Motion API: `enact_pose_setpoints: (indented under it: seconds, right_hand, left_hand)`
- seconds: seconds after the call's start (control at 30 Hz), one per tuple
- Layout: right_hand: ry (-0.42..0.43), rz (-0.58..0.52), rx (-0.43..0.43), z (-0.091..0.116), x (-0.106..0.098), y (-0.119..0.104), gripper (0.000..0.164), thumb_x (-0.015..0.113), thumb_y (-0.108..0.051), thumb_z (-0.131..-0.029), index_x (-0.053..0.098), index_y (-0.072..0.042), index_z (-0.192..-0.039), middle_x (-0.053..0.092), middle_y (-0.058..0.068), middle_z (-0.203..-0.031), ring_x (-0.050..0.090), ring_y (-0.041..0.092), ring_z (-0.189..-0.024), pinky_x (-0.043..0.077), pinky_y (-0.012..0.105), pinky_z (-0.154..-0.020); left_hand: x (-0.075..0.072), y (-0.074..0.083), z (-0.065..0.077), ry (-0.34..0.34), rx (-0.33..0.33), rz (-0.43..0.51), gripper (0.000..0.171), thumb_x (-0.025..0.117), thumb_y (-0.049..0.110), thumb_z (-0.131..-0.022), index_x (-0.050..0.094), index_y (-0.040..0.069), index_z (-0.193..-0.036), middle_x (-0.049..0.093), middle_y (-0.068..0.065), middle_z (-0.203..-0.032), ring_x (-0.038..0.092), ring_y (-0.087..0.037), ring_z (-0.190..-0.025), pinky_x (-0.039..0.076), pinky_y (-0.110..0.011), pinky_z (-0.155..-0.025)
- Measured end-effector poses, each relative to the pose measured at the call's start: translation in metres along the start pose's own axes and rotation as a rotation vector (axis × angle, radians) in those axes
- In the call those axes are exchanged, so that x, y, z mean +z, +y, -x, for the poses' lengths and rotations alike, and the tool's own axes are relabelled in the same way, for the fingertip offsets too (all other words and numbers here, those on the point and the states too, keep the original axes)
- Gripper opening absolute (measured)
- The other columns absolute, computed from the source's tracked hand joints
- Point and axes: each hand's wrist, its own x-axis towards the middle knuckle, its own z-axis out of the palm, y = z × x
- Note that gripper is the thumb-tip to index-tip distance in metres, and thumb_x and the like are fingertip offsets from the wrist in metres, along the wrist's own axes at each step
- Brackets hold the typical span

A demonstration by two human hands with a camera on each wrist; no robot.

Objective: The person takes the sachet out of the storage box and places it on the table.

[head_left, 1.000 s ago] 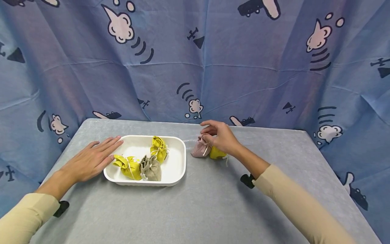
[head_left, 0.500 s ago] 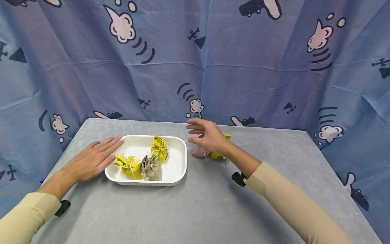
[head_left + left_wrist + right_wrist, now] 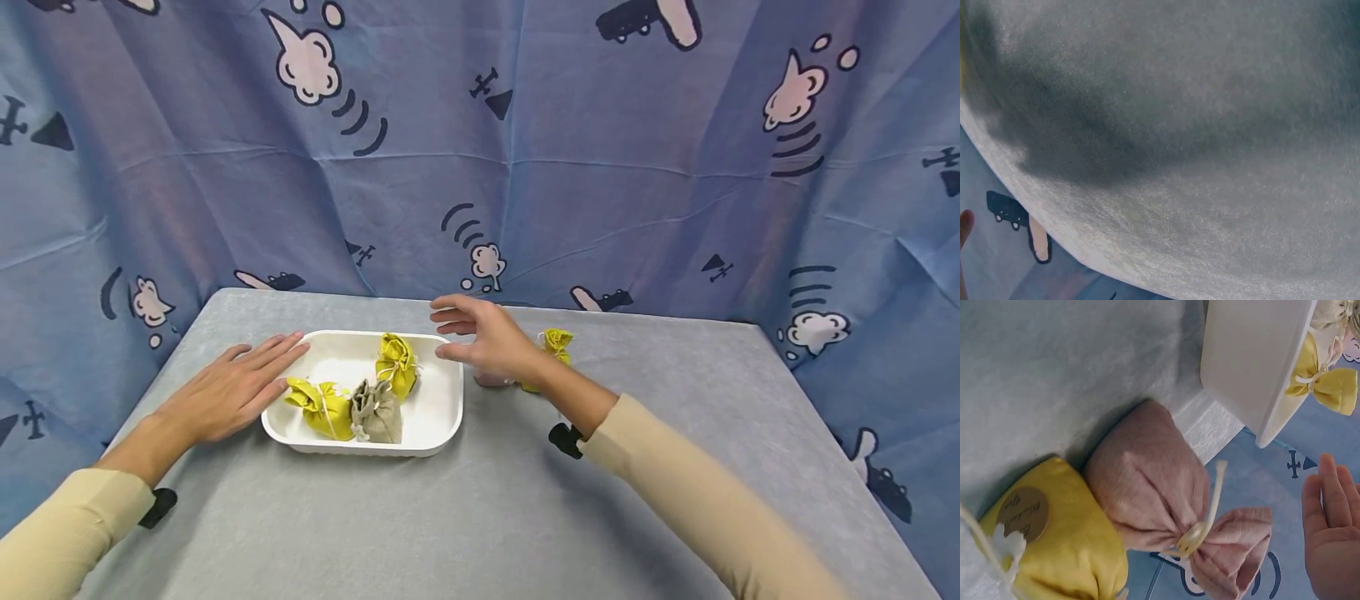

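My left hand (image 3: 232, 392) lies flat with straight fingers at the left rim of the white tray (image 3: 442, 417). Inside the tray are a yellow pouch (image 3: 324, 410) at the left, a grey-beige pouch (image 3: 380, 414) in the middle and another yellow pouch (image 3: 396, 367) toward the back. Over the tray's right end, my right hand (image 3: 487, 337) hovers with fingers spread and nothing in its grasp. Behind that hand, a pink pouch (image 3: 1154, 475) and a yellow pouch (image 3: 1054, 531) stand side by side on the table; the hand partly hides both in the head view.
A grey cloth covers the table (image 3: 420, 525). A blue patterned curtain (image 3: 600, 167) hangs along its back edge and sides. In the left wrist view mostly the tabletop (image 3: 1222, 206) shows, with shadow across it.
My right hand has let go of the pink pouch's top and moved left to the tray's right end. The pouches stay put. My left hand keeps its place at the tray.
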Motion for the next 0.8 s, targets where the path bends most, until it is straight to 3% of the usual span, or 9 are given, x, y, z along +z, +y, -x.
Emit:
enact_pose_setpoints:
  seconds: [0.17, 0.37, 0.6, 0.8]
  right_hand:
    - [-0.024, -0.014, -0.019, -0.003, 0.007, 0.0, 0.057, 0.078, 0.0, -0.084, 0.055, -0.002, -0.136, 0.063, 0.016, -0.131, 0.064, 0.029, -0.117, 0.052, 0.033, -0.096]
    - [-0.062, -0.043, -0.04, -0.007, 0.015, 0.002, 0.06, 0.077, 0.003, -0.083, 0.052, 0.001, -0.138, 0.06, 0.018, -0.135, 0.062, 0.032, -0.119, 0.051, 0.027, -0.096]
    - [-0.104, -0.019, -0.007, -0.013, 0.024, 0.001, 0.062, 0.077, 0.005, -0.083, 0.051, 0.001, -0.139, 0.058, 0.02, -0.136, 0.06, 0.033, -0.122, 0.049, 0.038, -0.101]
    - [-0.143, -0.001, -0.001, -0.02, 0.033, 0.001, 0.065, 0.077, 0.006, -0.082, 0.048, 0.003, -0.141, 0.055, 0.023, -0.139, 0.06, 0.032, -0.123, 0.047, 0.039, -0.103]
  left_hand:
    - [-0.001, 0.0, 0.0, -0.002, 0.017, -0.008, 0.056, 0.046, 0.027, -0.105, 0.031, 0.015, -0.158, 0.032, -0.008, -0.161, 0.036, -0.035, -0.143, 0.032, -0.061, -0.106]
    - [-0.001, 0.0, 0.0, -0.007, 0.016, -0.012, 0.056, 0.045, 0.028, -0.105, 0.031, 0.015, -0.158, 0.032, -0.009, -0.161, 0.037, -0.036, -0.142, 0.032, -0.062, -0.105]
    - [0.0, 0.0, -0.001, -0.002, 0.023, -0.012, 0.055, 0.045, 0.028, -0.105, 0.032, 0.015, -0.157, 0.033, -0.009, -0.16, 0.037, -0.036, -0.142, 0.032, -0.061, -0.105]
    - [0.0, -0.001, -0.001, 0.009, 0.036, -0.013, 0.055, 0.046, 0.026, -0.105, 0.033, 0.013, -0.157, 0.033, -0.009, -0.16, 0.037, -0.037, -0.141, 0.034, -0.061, -0.103]
